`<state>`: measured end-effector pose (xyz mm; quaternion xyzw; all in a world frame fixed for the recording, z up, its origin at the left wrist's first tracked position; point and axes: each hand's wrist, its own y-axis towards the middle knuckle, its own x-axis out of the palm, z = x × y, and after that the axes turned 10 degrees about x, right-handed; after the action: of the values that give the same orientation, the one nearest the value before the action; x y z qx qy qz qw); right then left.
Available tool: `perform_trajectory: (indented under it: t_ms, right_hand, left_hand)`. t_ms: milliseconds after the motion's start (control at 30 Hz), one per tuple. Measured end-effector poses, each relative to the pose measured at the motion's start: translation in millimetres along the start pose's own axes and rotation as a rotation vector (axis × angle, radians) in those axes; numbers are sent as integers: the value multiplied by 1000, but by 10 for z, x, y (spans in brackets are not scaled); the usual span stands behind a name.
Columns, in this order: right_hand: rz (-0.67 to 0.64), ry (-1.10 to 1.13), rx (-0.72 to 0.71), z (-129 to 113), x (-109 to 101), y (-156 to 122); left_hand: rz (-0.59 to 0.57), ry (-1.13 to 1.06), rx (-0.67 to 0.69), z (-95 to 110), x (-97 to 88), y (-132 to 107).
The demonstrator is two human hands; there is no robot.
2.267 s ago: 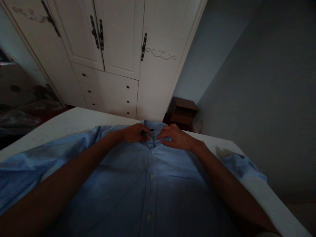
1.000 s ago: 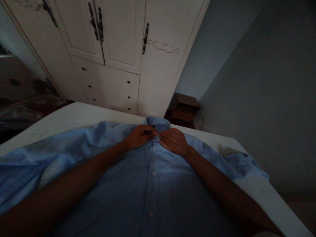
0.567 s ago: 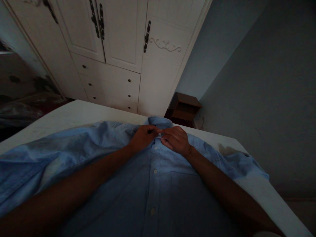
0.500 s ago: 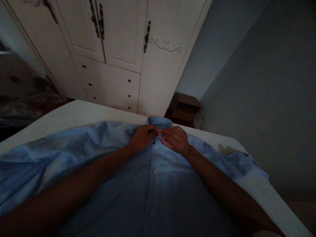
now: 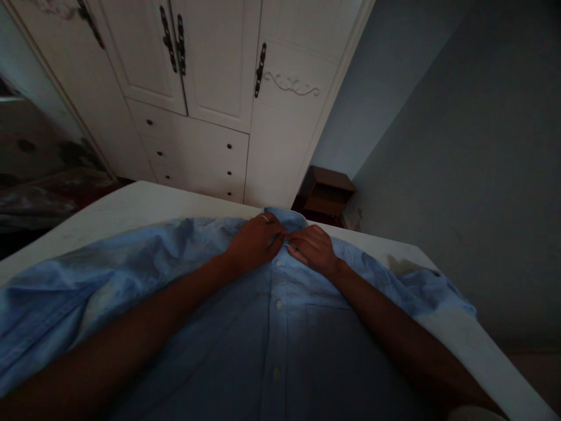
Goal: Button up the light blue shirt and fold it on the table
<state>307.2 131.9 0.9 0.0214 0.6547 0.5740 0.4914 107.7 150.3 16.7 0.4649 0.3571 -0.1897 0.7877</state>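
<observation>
A light blue button-up shirt (image 5: 236,339) lies face up across the white table, sleeves spread to both sides and its collar (image 5: 289,218) at the far edge. Just below the collar, my left hand (image 5: 258,238) is closed on the front placket, a ring on one finger. My right hand (image 5: 314,248) pinches the placket from the other side, its fingertips meeting those of the left. Whatever small part sits between the fingertips is hidden. Down the placket below the hands run several white buttons, among them one button (image 5: 279,304) beside the chest pocket.
The white table (image 5: 175,202) ends just past the collar. Behind it stands a white wardrobe (image 5: 214,76) with drawers and dark handles. A small brown cabinet (image 5: 328,190) is by the grey wall at right. Plastic-wrapped items (image 5: 39,193) lie at far left.
My left hand has rolled over toward the collar, with its back and ring now showing. The placket has shifted slightly to the right. My right hand stays almost in place.
</observation>
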Motion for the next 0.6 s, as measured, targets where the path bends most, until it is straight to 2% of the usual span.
perform_trajectory:
  t_ms: [133,267,433,600]
  right_hand:
    - [-16,8,14,5,-13,-9]
    - [-22,-18,23,13,-10,-17]
    - [-99,-19,43,32,17,-18]
    - [-175,33,57,32,37,-14]
  left_hand:
    - [-64,-119,-86,-35,-58,34]
    - [-130,-114,-85,-70,-51,32]
    - [-311,125,-38,-31,19,-33]
    - [-375,323,26,23,24,-53]
